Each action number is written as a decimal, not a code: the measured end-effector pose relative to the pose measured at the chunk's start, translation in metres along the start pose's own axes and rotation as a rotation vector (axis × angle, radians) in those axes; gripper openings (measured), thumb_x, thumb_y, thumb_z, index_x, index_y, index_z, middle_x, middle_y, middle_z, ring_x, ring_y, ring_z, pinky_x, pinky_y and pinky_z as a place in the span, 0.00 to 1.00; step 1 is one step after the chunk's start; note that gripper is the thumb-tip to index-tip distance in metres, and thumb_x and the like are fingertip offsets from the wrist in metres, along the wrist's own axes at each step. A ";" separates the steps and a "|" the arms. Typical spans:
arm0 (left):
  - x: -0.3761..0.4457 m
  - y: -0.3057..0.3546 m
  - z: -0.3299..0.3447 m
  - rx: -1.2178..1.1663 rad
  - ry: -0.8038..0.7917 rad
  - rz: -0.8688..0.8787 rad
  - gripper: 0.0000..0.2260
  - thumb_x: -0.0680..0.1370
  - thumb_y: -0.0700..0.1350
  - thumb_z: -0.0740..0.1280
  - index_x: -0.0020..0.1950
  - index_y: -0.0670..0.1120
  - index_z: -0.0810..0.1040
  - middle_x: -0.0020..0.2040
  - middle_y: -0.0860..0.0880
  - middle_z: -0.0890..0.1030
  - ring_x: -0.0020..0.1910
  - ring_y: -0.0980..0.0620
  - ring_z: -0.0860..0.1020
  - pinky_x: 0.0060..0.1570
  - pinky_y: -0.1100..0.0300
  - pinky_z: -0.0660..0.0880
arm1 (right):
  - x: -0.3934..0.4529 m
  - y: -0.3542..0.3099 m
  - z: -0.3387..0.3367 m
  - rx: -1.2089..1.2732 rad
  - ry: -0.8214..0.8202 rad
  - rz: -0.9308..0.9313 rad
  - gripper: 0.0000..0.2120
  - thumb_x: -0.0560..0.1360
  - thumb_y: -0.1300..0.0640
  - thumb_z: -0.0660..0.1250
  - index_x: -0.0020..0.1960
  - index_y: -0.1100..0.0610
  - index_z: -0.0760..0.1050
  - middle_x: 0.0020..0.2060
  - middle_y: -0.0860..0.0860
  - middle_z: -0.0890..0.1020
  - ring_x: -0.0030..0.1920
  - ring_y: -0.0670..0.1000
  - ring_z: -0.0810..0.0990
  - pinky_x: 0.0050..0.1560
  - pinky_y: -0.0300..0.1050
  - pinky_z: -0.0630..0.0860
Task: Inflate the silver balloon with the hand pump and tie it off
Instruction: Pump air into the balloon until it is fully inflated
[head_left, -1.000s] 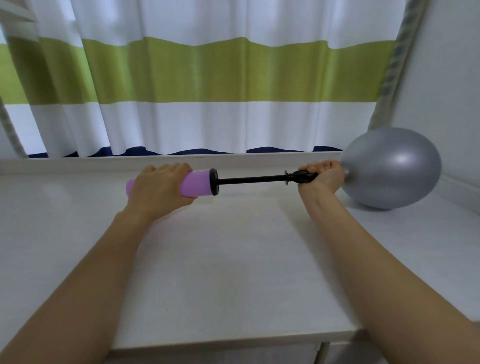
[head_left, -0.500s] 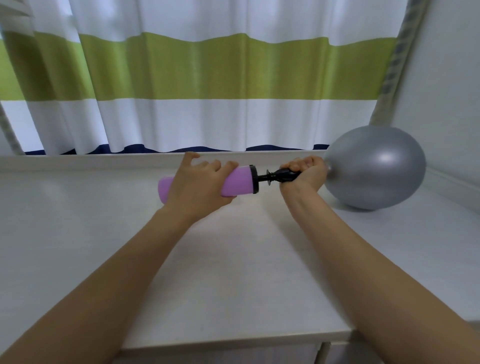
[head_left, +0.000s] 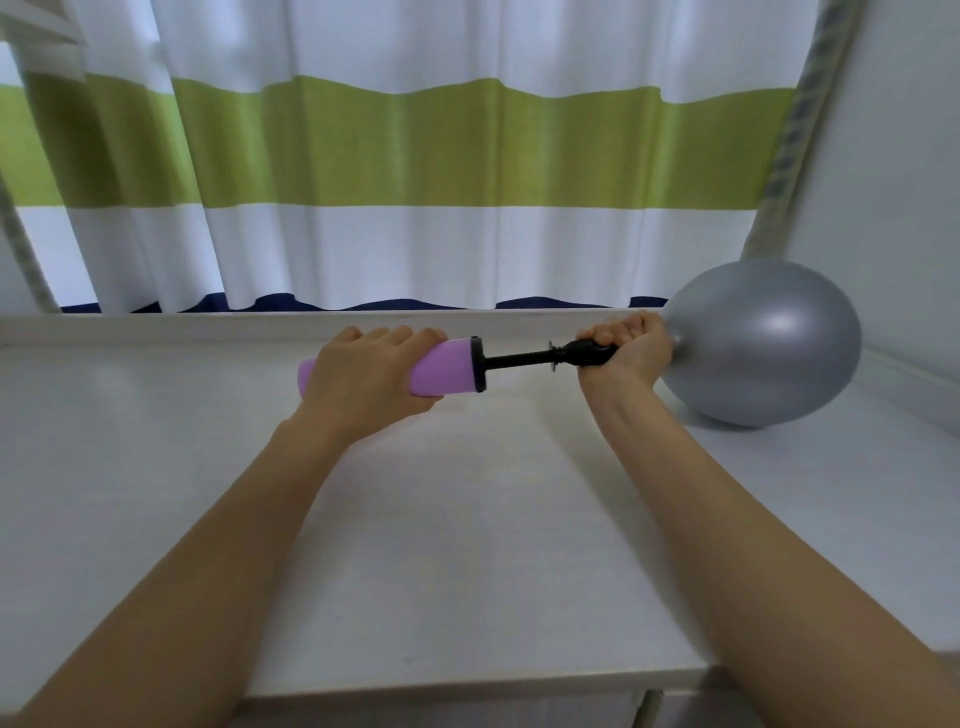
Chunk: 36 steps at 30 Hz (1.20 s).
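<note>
White bench (head_left: 156, 467) runs the full width, pale wood-grain top, low raised lip along the back edge. Curtain (head_left: 415, 156) hangs behind it: white with a wide green band, dark navy strip at the hem just above the lip.

Left hand (head_left: 363, 379) is wrapped around the lilac barrel of the hand pump (head_left: 449, 366), fingers curled over the top, thumb underneath; grip is closed. One lilac end sticks out left of the hand, the black end cap sits just right of it. Pump lies roughly horizontal, held above the bench, not resting on it.

Black rod (head_left: 514, 359) is partly drawn out of the barrel, a short length showing between the cap and a small disc collar. Past the collar, the black nozzle (head_left: 587, 353) runs into the right hand (head_left: 628, 348).

Right hand is closed in a fist around the nozzle tip and the balloon neck; the neck itself is hidden inside the fist, so can't tell how it sits on the nozzle.

Silver balloon (head_left: 763, 343) is inflated, round, touching the right hand on its left side, underside resting on the bench near the right wall (head_left: 904, 182). Soft highlight on its upper face, shadow below.
</note>
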<state>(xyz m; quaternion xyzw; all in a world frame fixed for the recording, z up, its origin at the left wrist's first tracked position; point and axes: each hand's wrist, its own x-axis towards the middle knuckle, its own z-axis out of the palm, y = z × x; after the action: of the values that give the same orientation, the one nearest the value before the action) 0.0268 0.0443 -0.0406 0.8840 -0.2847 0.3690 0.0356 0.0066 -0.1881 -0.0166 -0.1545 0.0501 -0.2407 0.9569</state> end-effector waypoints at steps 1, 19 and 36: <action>-0.003 -0.007 0.000 0.003 -0.001 -0.015 0.23 0.67 0.55 0.70 0.60 0.54 0.72 0.48 0.52 0.81 0.45 0.47 0.78 0.46 0.53 0.69 | 0.002 -0.002 -0.001 0.009 0.010 -0.008 0.16 0.73 0.62 0.52 0.28 0.53 0.55 0.17 0.46 0.59 0.17 0.47 0.59 0.23 0.34 0.65; 0.009 0.038 0.001 -0.006 0.016 -0.003 0.22 0.68 0.56 0.69 0.59 0.52 0.72 0.45 0.50 0.80 0.42 0.46 0.77 0.40 0.56 0.67 | -0.007 0.017 0.001 0.005 -0.001 0.003 0.16 0.73 0.62 0.53 0.28 0.53 0.55 0.17 0.46 0.59 0.17 0.47 0.58 0.23 0.35 0.63; -0.012 -0.026 0.000 -0.038 -0.031 -0.149 0.18 0.64 0.53 0.72 0.52 0.54 0.74 0.42 0.54 0.79 0.37 0.50 0.71 0.38 0.58 0.64 | 0.010 -0.005 -0.008 -0.004 0.057 -0.035 0.16 0.74 0.62 0.51 0.29 0.53 0.54 0.16 0.46 0.58 0.17 0.48 0.58 0.26 0.36 0.62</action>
<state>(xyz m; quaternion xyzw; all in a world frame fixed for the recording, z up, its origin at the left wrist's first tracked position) 0.0333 0.0715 -0.0449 0.9076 -0.2255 0.3462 0.0753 0.0122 -0.1994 -0.0229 -0.1503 0.0751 -0.2616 0.9504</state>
